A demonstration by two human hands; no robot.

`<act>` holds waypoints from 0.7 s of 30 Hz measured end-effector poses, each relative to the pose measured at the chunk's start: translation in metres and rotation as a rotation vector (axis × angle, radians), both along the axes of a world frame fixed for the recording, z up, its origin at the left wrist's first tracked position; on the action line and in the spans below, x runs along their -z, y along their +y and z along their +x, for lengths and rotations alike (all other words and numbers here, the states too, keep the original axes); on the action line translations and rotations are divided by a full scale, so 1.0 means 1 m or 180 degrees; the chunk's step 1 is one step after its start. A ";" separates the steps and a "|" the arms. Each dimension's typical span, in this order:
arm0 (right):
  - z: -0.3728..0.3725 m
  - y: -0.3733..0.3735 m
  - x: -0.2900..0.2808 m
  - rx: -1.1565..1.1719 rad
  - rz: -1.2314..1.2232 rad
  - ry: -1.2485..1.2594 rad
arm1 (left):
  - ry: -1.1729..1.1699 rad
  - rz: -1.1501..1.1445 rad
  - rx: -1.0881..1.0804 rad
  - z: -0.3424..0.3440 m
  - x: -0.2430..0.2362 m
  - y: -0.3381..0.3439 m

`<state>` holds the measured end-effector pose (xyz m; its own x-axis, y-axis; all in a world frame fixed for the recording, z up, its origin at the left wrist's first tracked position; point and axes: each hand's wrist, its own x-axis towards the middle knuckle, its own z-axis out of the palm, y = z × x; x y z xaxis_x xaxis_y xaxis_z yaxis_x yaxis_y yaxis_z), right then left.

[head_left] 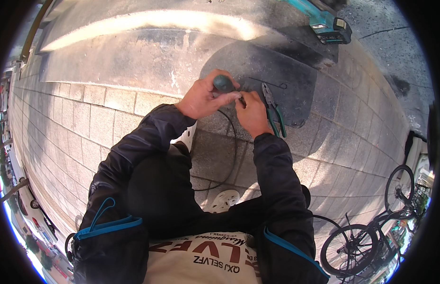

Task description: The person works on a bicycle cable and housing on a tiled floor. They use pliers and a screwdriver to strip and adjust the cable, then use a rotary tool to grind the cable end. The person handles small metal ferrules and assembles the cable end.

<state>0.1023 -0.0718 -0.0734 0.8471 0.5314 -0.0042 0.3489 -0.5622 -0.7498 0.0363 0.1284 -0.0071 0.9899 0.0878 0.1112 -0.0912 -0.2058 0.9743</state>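
Note:
My left hand [201, 98] is closed around a tool with a dark green, rounded handle [223, 84]; the handle's end points up, and the rest of the tool is hidden. Thumb and fingers of my right hand [251, 111] are pinched together right at my left thumb, over something small that I cannot make out. Just right of that hand lies a pair of pliers [273, 109] with green and black grips, its jaws pointing away from me. A thin bent wire [271, 83] rests beyond my hands on a dark grey mat [295, 97].
A teal cordless power tool [319, 21] with a black battery lies at the far right on the stone ledge. Black cable [236, 154] curves over the paving [210, 161] between my feet. A bicycle [366, 241] is at the lower right, and parked vehicles [33, 208] show at the left rim.

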 end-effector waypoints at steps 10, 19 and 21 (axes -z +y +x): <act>-0.001 -0.003 0.003 -0.0041 0.0038 -0.0102 | -0.0151 0.0114 0.0027 -0.001 -0.003 0.000; 0.001 -0.004 0.007 -0.0194 0.0036 -0.0277 | 0.0328 0.0419 0.0312 0.007 -0.024 -0.004; 0.001 -0.004 0.008 -0.0218 -0.0048 -0.0277 | 0.0468 0.0648 0.0424 0.008 -0.033 -0.008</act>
